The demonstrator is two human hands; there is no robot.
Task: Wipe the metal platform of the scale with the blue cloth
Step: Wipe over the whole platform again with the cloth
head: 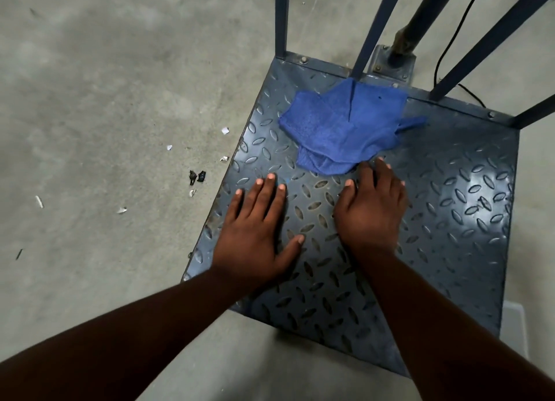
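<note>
The scale's metal platform (456, 196) is a dark blue-grey plate with a raised diamond tread, lying low on the floor. A crumpled blue cloth (339, 130) rests on its far half, near the back rail. My left hand (258, 229) lies flat on the plate with fingers spread, a little short of the cloth and apart from it. My right hand (372, 208) lies palm down beside it, its fingertips touching the cloth's near edge. Neither hand grips anything.
Blue metal uprights (282, 18) rise from the platform's back edge, with a post base (393, 61) and a black cable (450, 40) behind. Grey concrete floor (105, 100) surrounds the scale, with small white and black scraps (196, 176) to the left.
</note>
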